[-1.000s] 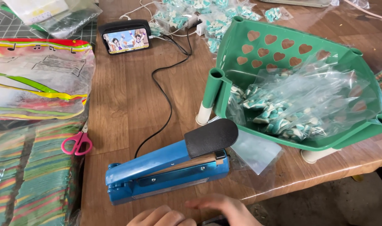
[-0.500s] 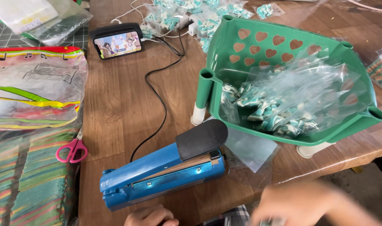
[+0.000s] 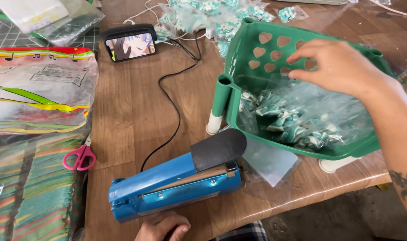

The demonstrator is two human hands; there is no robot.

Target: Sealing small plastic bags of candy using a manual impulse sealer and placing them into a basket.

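Note:
My right hand hovers over the green basket with heart-shaped holes, fingers spread, holding nothing. Under it lie clear bags of teal and white candies. My left hand rests at the table's near edge, fingers curled, just in front of the blue heat sealer with its black handle pad. It holds nothing that I can see.
A loose clear bag lies beside the sealer. Pink scissors lie at the left by stacked colourful packets. A phone stands at the back with a black cable. More candy bags lie behind the basket.
My right hand has risen from the table's near edge up and over the green basket. My left hand stays curled by the sealer.

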